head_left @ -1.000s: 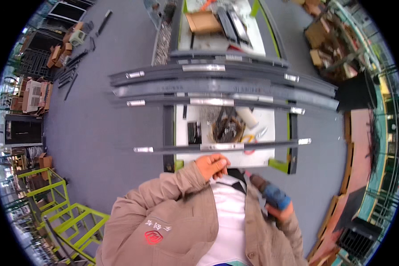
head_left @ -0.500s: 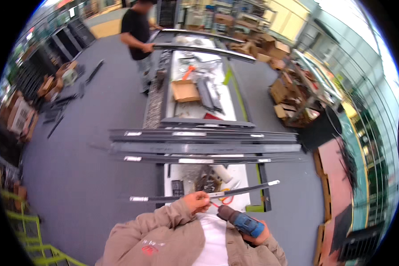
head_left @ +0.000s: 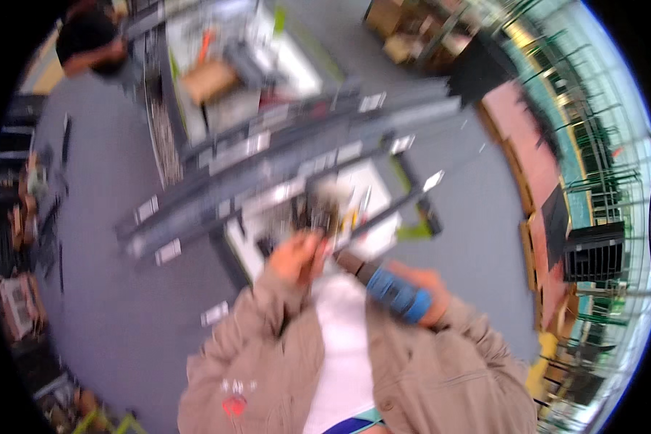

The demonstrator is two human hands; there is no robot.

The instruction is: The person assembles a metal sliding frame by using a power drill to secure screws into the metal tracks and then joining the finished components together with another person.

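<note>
The right hand in the head view sits at 4 o'clock from the middle, its fingers wrapped tight around a blue and black drill. The drill's nose points to 10 o'clock, at the left hand. That hand is at 7 o'clock, fingers bunched by the tip. It is too blurry, so I cannot tell if they pinch anything.

Just past the hands, a thin dark bar slants up toward 2 o'clock over a white table. More long bars lie at 11 o'clock.

The drill looks hard and a bit heavy. The best place to hold it is its handle, with fingers away from the tip. The bar looks stiff and smooth, so it may slip or swing. I would grab it near its middle.
</note>
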